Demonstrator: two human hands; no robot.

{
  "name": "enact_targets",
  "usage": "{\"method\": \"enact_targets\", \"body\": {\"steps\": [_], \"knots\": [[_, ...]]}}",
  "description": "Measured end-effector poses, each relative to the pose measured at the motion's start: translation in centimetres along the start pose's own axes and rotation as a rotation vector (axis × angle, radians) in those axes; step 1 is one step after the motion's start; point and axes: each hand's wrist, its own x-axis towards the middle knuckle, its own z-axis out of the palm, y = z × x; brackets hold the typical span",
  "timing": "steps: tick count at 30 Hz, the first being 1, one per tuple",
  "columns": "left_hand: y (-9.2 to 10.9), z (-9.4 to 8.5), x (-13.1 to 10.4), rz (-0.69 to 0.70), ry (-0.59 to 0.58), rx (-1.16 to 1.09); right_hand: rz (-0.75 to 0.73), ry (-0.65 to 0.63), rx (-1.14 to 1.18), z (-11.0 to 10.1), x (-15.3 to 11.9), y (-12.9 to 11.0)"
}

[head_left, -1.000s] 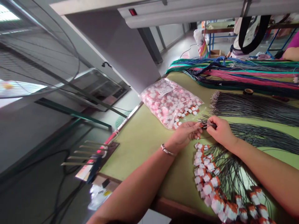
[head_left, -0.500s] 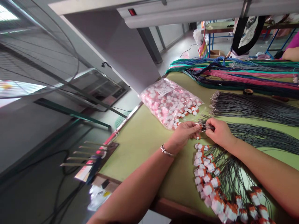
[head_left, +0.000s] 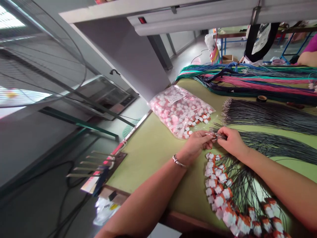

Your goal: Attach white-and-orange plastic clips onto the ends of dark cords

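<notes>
Plastic bag [head_left: 198, 102], apparently connectors [head_left: 201, 118] inside

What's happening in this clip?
At a green table, a person's right hand holds thin dark wires near their ends, while the left hand pinches at a small piece, too small to make out. Wired white-and-orange connectors lie in a curve nearer the person; a clear bag of similar pieces lies beyond the left hand.

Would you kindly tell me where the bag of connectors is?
In the head view, the bag lies near the middle, on the green table, just beyond the left hand and left of the black wires.
</notes>
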Motion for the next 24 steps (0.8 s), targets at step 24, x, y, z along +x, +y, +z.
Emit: {"method": "enact_targets", "body": {"steps": [24], "knots": [[-0.36,0.37,0.06,0.047,0.02,0.065,0.051,-0.033,-0.005,0.46,0.07,0.15]]}}
